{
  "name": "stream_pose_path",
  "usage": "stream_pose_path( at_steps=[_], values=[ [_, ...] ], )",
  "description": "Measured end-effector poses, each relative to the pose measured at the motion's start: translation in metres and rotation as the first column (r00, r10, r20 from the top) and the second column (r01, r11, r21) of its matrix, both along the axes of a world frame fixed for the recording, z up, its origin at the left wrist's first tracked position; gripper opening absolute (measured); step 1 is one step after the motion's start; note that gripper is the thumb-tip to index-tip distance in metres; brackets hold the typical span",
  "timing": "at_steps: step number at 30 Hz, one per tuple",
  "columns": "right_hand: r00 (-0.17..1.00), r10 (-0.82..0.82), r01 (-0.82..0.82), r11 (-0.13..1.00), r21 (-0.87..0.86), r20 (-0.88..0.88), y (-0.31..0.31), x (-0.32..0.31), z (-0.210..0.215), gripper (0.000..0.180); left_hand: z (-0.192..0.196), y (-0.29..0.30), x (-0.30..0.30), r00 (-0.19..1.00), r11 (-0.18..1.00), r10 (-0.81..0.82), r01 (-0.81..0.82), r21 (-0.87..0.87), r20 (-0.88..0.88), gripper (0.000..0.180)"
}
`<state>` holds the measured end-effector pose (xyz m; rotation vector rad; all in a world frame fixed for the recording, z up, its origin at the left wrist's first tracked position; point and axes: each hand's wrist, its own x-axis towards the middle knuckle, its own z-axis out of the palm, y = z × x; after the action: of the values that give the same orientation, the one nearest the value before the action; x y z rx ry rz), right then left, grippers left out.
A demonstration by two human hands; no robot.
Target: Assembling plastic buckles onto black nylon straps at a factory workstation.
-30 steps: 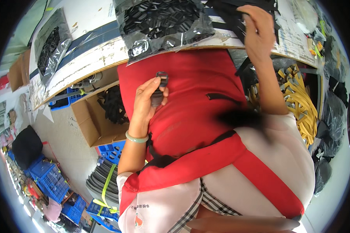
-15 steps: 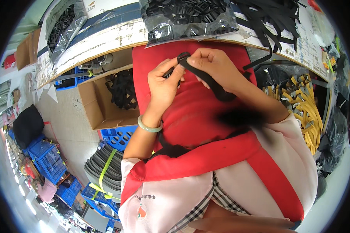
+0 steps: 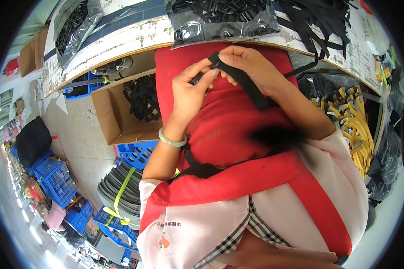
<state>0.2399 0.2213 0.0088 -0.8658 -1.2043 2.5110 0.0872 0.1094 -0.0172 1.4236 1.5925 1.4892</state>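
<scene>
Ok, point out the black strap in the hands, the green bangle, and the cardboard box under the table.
black strap [image 3: 249, 87], head view, on its flat middle stretch below the right hand.
green bangle [image 3: 171, 140], head view, on the band at the left wrist.
cardboard box [image 3: 104, 112], head view, on its near side wall.

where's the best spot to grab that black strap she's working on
Take the black strap on its free stretch just below the right hand, coming from the person's right. It is flat and limp, its top end is pinched between both hands, with the left hand at the tip, so only that lower run lies clear against the red apron.
</scene>
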Motion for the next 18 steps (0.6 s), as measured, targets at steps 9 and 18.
stream_pose_path(
  at_steps=[9,18],
  values=[
    [0.966,-0.151,0.256,0.503,0.826,-0.208,-0.021,-0.003,0.022,0.014,0.012,0.006,0.002,0.516,0.953,0.222,0.066,-0.297,0.827,0.020],
    [0.970,-0.053,-0.083,0.841,0.534,0.236,-0.017,-0.002,0.024,0.017,0.010,-0.002,0.006,0.787,0.962,0.247,-0.126,-0.244,0.565,0.015]
  ],
)
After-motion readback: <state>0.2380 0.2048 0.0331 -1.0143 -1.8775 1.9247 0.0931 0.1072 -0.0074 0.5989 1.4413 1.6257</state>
